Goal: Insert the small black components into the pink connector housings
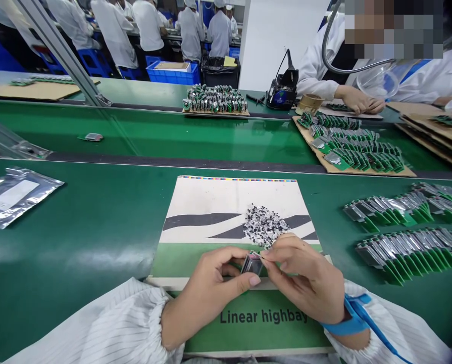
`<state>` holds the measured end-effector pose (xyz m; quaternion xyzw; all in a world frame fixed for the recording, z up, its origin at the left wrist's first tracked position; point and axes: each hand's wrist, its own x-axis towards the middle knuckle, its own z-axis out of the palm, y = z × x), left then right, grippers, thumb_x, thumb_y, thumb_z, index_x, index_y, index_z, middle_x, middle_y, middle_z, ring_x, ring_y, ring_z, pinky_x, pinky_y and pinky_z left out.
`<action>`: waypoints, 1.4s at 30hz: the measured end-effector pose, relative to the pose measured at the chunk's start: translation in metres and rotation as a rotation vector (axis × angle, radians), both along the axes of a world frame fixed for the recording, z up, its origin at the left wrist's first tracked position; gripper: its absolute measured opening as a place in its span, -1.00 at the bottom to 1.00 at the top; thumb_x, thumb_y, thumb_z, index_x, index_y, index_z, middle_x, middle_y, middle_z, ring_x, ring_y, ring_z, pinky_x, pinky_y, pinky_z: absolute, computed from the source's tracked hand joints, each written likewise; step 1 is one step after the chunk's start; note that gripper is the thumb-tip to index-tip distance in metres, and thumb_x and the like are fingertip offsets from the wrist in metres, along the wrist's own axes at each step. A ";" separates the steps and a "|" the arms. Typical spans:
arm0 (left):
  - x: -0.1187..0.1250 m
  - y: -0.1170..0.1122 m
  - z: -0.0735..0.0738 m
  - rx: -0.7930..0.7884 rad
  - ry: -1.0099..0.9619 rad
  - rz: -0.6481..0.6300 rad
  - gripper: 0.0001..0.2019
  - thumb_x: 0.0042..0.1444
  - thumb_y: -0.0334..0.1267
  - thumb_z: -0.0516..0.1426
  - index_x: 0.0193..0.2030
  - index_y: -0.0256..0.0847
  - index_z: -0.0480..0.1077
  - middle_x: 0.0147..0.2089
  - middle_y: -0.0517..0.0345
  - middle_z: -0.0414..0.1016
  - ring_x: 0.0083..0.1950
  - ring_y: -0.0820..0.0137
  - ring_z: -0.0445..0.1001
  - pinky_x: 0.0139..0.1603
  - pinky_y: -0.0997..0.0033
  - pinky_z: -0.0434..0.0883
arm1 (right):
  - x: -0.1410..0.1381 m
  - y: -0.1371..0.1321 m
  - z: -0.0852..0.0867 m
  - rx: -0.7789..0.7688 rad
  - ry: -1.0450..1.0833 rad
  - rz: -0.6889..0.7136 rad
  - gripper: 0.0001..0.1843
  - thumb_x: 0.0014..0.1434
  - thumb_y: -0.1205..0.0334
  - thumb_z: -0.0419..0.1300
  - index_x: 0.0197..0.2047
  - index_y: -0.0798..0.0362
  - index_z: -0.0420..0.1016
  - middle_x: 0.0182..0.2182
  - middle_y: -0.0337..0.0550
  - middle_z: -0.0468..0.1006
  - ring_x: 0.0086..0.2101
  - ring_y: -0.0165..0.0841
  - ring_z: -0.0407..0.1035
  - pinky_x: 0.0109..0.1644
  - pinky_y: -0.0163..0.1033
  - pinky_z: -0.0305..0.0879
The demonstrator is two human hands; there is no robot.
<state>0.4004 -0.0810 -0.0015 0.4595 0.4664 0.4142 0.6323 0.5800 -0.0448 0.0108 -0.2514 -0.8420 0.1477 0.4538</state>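
My left hand (221, 283) grips a small circuit board module (253, 264) between thumb and fingers, its dark shiny face tilted up. At the module's top edge, my right hand (305, 275) has its thumb and index finger pinched together. What sits in that pinch is too small to make out. Just beyond the fingers lies a loose pile of tiny black-and-clear parts (265, 225). Both hands are over a printed cardboard sheet (199, 260) marked "Linear highbay". A blue wrist strap (345, 318) circles my right wrist.
Rows of similar boards (411, 253) lie at right. Across the green conveyor (153, 134) are a board-loaded cardboard (356, 144) and another board stack (215, 98). One board (93, 137) rests on the belt. A silvery bag (19, 194) is at left. A co-worker's hands (360, 100) work opposite.
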 end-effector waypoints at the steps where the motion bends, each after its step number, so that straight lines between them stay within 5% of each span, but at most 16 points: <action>1: 0.000 0.000 0.000 -0.001 0.007 0.000 -0.78 -0.05 -0.22 0.32 -0.24 -0.22 0.50 -0.35 0.18 0.47 -0.42 0.49 0.34 -0.41 0.51 0.35 | 0.000 0.000 0.000 0.004 0.000 0.002 -0.68 0.13 0.56 0.12 -0.26 -0.08 0.16 -0.44 -0.19 0.56 -0.44 -0.34 0.39 -0.41 -0.19 0.39; 10: 0.000 -0.002 -0.003 0.012 0.066 -0.014 -0.78 -0.04 -0.21 0.30 -0.26 -0.23 0.47 -0.30 0.13 0.47 -0.36 0.42 0.41 -0.36 0.46 0.38 | -0.001 0.000 0.001 0.018 0.010 0.022 -0.68 0.13 0.57 0.11 -0.24 -0.06 0.16 -0.44 -0.16 0.56 -0.44 -0.34 0.37 -0.43 -0.19 0.37; 20: -0.002 -0.002 -0.001 0.156 0.214 -0.024 -0.82 0.01 -0.21 0.29 -0.27 -0.24 0.48 -0.28 0.07 0.50 -0.30 0.36 0.45 -0.33 0.45 0.42 | -0.003 -0.003 -0.008 -0.175 0.134 0.039 -0.71 0.15 0.54 0.14 -0.25 -0.07 0.20 -0.39 -0.16 0.55 -0.37 -0.33 0.42 -0.41 -0.22 0.40; 26: -0.002 -0.003 -0.003 0.146 0.184 -0.015 -0.82 0.00 -0.22 0.29 -0.27 -0.22 0.48 -0.22 0.05 0.53 -0.29 0.36 0.47 -0.33 0.44 0.41 | -0.001 -0.005 -0.015 -0.286 0.176 0.092 -0.65 0.12 0.47 0.20 -0.11 -0.09 0.22 -0.26 -0.11 0.53 -0.21 -0.24 0.44 -0.17 -0.03 0.46; 32: -0.002 -0.002 -0.003 0.163 0.214 -0.016 -0.80 0.00 -0.20 0.29 -0.27 -0.23 0.46 -0.21 0.03 0.53 -0.28 0.34 0.48 -0.30 0.42 0.42 | -0.002 -0.005 -0.019 -0.346 0.205 0.125 -0.74 0.20 0.45 0.13 -0.12 -0.08 0.22 -0.29 -0.11 0.48 -0.23 -0.25 0.42 -0.24 -0.07 0.47; 42: -0.005 -0.004 -0.002 0.390 0.369 -0.067 -0.86 0.10 -0.19 0.25 -0.27 -0.19 0.44 -0.24 0.09 0.53 -0.35 0.41 0.45 -0.40 0.50 0.40 | -0.002 -0.005 -0.019 -0.394 0.235 0.156 -0.72 0.20 0.48 0.13 -0.13 -0.07 0.22 -0.29 -0.14 0.46 -0.25 -0.28 0.40 -0.23 -0.08 0.46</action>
